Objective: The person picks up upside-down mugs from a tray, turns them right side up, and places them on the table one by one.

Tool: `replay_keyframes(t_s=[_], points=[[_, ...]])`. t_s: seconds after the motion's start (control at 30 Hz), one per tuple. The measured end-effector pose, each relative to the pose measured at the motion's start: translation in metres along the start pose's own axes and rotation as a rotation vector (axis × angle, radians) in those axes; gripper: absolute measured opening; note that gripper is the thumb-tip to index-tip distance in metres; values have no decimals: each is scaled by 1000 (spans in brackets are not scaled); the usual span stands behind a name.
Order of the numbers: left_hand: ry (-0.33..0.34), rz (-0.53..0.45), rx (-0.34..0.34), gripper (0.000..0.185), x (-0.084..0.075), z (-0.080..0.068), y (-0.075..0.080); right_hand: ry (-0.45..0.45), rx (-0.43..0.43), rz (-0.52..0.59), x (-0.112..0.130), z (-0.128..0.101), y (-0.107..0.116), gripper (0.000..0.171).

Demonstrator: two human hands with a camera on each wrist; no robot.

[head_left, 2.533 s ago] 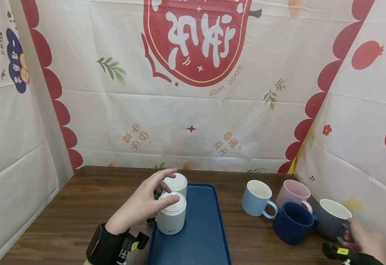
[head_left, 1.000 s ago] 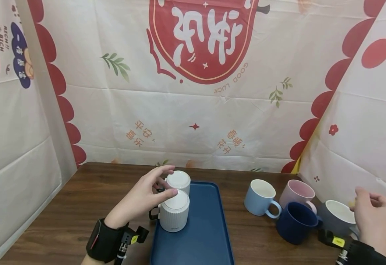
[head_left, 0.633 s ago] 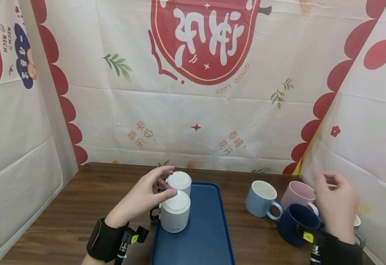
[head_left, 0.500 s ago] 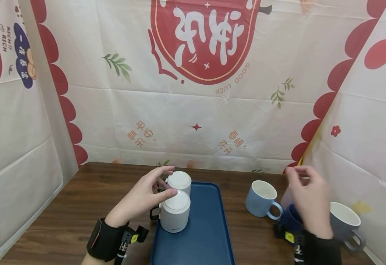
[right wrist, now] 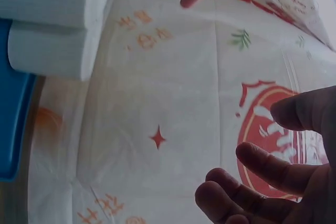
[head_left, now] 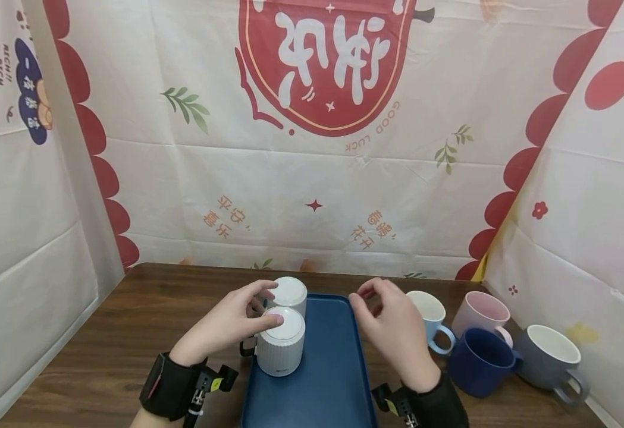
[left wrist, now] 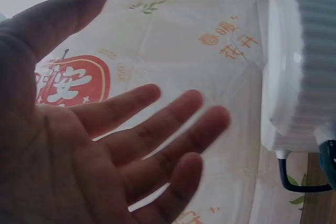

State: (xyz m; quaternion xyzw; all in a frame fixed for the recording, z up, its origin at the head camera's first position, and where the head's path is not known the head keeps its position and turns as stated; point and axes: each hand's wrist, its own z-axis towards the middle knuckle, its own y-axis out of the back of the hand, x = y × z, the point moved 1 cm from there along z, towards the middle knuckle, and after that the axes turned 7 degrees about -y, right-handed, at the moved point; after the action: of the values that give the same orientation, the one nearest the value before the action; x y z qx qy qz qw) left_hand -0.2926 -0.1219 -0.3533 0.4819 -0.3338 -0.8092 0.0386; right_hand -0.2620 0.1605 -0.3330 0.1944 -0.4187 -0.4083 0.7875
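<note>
White cups (head_left: 281, 351): left side of the tray (head_left: 328, 383)
Left hand (head_left: 231, 324): yours hangs released, just above the White cups
Right hand (head_left: 394, 327): yours is released too, right of them

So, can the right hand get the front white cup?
Probably yes: the right hand is empty, and only bare tray lies between it and the front white cup. But the handle is on the far side, by the left hand.
</note>
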Motion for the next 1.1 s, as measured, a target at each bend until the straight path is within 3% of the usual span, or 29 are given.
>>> replay_keyframes(t_s=[0.2, 0.57, 0.9, 1.1], points=[[56, 18, 56, 69, 8, 1, -3, 7, 38, -38, 7, -3, -9, 10], [74, 9, 162, 80, 14, 2, -11, 11, 71, -42, 7, -4, -9, 11], [52, 68, 169, 82, 17, 3, -15, 5, 84, -40, 9, -5, -7, 10], [80, 61, 166, 86, 20, 3, -23, -21, 114, -31, 12, -7, -5, 11]])
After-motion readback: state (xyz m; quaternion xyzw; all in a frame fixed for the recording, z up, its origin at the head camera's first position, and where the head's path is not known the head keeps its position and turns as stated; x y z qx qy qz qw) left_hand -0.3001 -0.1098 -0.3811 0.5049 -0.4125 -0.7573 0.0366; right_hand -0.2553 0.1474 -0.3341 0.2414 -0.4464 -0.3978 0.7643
